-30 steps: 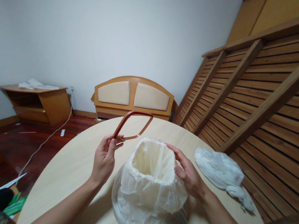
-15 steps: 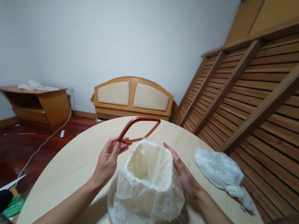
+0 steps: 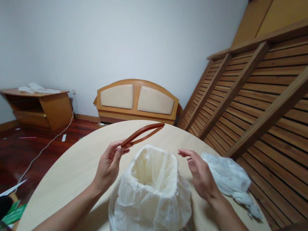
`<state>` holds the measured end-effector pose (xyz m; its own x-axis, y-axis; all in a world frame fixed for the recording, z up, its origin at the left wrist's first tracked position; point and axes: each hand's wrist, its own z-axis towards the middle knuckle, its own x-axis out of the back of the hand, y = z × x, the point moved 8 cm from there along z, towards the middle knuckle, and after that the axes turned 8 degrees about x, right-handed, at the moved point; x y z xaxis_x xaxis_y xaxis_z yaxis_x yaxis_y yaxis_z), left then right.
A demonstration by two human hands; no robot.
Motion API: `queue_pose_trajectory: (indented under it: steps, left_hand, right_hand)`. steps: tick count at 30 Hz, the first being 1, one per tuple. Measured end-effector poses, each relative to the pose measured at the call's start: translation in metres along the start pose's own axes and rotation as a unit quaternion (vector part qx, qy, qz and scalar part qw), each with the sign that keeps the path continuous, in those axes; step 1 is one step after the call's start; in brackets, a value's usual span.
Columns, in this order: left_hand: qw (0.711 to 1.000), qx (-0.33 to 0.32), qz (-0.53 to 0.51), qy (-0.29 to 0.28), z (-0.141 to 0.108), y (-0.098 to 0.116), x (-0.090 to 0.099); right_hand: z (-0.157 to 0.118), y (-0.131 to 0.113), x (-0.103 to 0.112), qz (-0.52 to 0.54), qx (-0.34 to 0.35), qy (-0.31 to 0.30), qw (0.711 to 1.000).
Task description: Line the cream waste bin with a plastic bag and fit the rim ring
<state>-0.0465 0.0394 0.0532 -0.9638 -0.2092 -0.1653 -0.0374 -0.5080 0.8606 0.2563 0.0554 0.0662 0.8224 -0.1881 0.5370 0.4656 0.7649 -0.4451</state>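
Note:
A thin reddish-brown ring-shaped frame with rounded corners is pinched at its near left corner by my left hand. The frame hangs tilted above the table, behind and left of a bin lined with a whitish plastic bag. The bag is folded over the bin's rim and drapes down its outside, hiding most of the bin. My right hand hovers to the right of the rim, fingers apart, holding nothing and not touching the bag.
The bin stands on a round pale table. A bunched pile of whitish plastic bags lies at the right. Wooden slatted panels lean beyond the table's right edge. Behind are a headboard and a low cabinet.
My right hand has moved off the bag, up and to the right. The brown frame has turned in my left hand and now shows more edge-on.

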Motion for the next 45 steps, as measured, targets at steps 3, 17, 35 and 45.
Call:
queue_pose_trajectory:
  steps: [3, 17, 35, 45]
  left_hand:
    - [1.0, -0.001, -0.005, -0.022, 0.0, -0.002, -0.001]
    - [0.992, -0.009, 0.112, -0.056, 0.006, -0.001, -0.001]
    - [0.985, -0.062, 0.161, 0.004, 0.004, 0.006, 0.013]
    - [0.979, -0.048, 0.195, -0.039, 0.005, -0.002, 0.01]
  right_hand:
    - [0.002, -0.033, 0.001, 0.0, 0.084, -0.013, 0.996]
    - [-0.008, -0.103, -0.012, -0.006, 0.338, -0.068, 0.939]
    - [-0.008, -0.095, -0.015, 0.003, 0.327, -0.085, 0.941]
    - [-0.007, -0.098, -0.018, 0.027, 0.326, -0.091, 0.941]
